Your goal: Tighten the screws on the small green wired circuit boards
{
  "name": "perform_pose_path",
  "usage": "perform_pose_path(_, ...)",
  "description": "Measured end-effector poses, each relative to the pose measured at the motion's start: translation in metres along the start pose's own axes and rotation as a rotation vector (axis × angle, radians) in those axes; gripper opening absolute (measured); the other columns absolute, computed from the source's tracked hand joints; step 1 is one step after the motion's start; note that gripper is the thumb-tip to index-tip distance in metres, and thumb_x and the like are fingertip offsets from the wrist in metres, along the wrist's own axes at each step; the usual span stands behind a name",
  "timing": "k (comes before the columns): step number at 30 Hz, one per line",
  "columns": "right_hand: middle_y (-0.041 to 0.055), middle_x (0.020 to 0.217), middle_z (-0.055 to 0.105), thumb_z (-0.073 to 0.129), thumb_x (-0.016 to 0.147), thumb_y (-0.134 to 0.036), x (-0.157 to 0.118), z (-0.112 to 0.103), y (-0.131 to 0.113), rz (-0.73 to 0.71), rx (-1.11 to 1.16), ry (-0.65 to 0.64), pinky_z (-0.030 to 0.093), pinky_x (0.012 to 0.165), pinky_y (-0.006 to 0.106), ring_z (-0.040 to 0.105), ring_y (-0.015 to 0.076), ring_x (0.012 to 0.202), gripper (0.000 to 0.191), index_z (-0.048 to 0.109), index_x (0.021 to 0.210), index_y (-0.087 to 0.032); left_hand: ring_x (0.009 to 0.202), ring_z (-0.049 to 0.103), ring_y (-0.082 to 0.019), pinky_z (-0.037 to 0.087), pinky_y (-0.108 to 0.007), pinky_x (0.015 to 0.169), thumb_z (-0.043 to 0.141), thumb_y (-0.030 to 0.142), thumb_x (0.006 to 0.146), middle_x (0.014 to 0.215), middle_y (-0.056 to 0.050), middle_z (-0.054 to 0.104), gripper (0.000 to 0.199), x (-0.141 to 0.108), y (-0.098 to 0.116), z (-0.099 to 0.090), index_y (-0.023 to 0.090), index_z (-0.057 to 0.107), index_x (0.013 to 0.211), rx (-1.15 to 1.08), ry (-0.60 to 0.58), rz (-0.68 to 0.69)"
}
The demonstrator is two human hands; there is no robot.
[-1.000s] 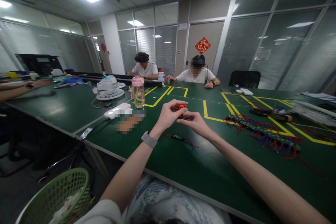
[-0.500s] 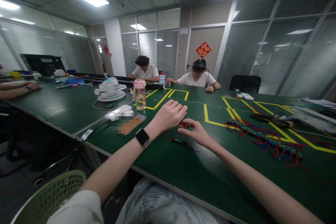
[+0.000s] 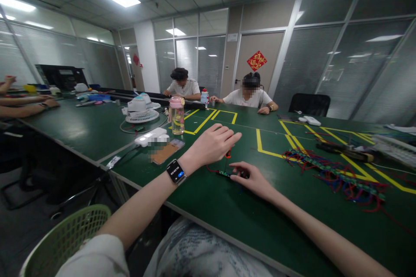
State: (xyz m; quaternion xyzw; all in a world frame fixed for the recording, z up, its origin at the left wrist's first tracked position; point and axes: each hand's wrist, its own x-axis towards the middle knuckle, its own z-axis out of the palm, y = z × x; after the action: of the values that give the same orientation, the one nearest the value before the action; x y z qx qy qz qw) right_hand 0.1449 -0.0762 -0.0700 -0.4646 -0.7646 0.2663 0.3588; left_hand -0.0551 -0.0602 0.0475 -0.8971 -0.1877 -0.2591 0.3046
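My left hand (image 3: 212, 145), with a watch at its wrist, is raised over the green table (image 3: 208, 207). Its fingers are closed round a small orange tool (image 3: 228, 154) whose thin shaft points down. Below the tool lies a small green circuit board (image 3: 223, 173) with a red wire. My right hand (image 3: 248, 176) is low at the board's right end, thumb and forefinger apart and near the board; the other fingers are curled under and partly hidden.
Wired boards (image 3: 338, 175) lie in a row at the right, near yellow tape. A pink-lidded bottle (image 3: 177, 117), power strip (image 3: 151, 137), phone-like case (image 3: 168, 150) and white fan (image 3: 141, 110) stand or lie left. Two people sit opposite; another person's arms show at far left.
My right hand has moved down from the tool to the board. My left hand has shifted slightly right in view, still holding the tool. The watch face has lit up.
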Motion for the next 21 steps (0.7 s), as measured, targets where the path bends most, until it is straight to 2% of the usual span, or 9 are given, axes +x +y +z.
perform_pose_path(3,0.0025,0.08,0.061,0.065,0.075,-0.036,0.005,0.007,-0.002,0.003,0.021,-0.01,0.043,0.065,0.028,0.055,0.0153,0.072,0.034,0.065,0.103,-0.016,0.09,0.055,-0.021,0.039,-0.035,0.084,0.043,0.025,0.091,0.09,-0.009,0.061,0.021,0.0,-0.002,0.0,0.012,0.055,0.104,0.008,0.002,0.002)
perform_pose_path(5,0.002,0.076,0.06,0.064,0.076,-0.034,0.007,0.01,-0.002,0.005,0.019,-0.011,0.042,0.064,0.028,0.054,0.0151,0.069,0.03,0.066,0.099,-0.015,0.088,0.056,-0.021,0.039,-0.035,0.081,0.042,0.028,0.092,0.089,-0.009,0.061,0.022,0.0,-0.002,0.001,0.013,0.056,0.099,0.021,-0.008,0.006)
perform_pose_path(7,0.0021,0.073,0.06,0.063,0.076,-0.032,0.009,0.012,-0.002,0.001,0.0,-0.003,0.042,0.063,0.028,0.054,0.0151,0.067,0.025,0.068,0.093,-0.015,0.089,0.056,-0.021,0.04,-0.035,0.081,0.04,0.027,0.093,0.092,-0.01,0.062,0.024,-0.002,-0.003,0.002,0.012,0.056,0.102,0.022,-0.004,0.003)
perform_pose_path(12,0.0031,0.074,0.06,0.062,0.077,-0.029,0.008,0.013,0.001,-0.033,-0.05,0.014,0.041,0.064,0.028,0.054,0.0153,0.068,0.019,0.069,0.088,-0.015,0.105,0.054,-0.022,0.038,-0.036,0.09,0.038,0.013,0.09,0.113,-0.014,0.06,0.034,-0.005,-0.001,0.002,0.01,0.048,0.122,0.002,0.018,-0.007)
perform_pose_path(15,0.0027,0.074,0.059,0.061,0.077,-0.028,0.007,0.014,0.003,-0.048,-0.058,0.018,0.041,0.063,0.027,0.053,0.0147,0.068,0.019,0.069,0.088,-0.015,0.101,0.055,-0.021,0.039,-0.035,0.088,0.04,0.014,0.09,0.106,-0.012,0.061,0.034,-0.004,-0.001,0.001,0.011,0.047,0.123,-0.014,0.006,-0.038)
perform_pose_path(18,0.0024,0.074,0.059,0.061,0.078,-0.027,0.007,0.015,0.003,-0.048,-0.05,0.027,0.041,0.063,0.026,0.052,0.0142,0.067,0.018,0.069,0.088,-0.016,0.094,0.056,-0.02,0.039,-0.035,0.086,0.039,0.022,0.092,0.097,-0.009,0.062,0.024,-0.001,-0.001,0.0,0.012,0.054,0.109,-0.021,0.013,-0.034)
perform_pose_path(21,0.0021,0.074,0.059,0.062,0.077,-0.026,0.006,0.015,0.003,-0.045,-0.044,0.032,0.041,0.063,0.026,0.052,0.0139,0.067,0.016,0.07,0.088,-0.016,0.088,0.055,-0.02,0.039,-0.034,0.082,0.039,0.028,0.093,0.089,-0.008,0.062,0.024,0.0,0.0,0.001,0.013,0.057,0.099,-0.01,0.029,-0.012)
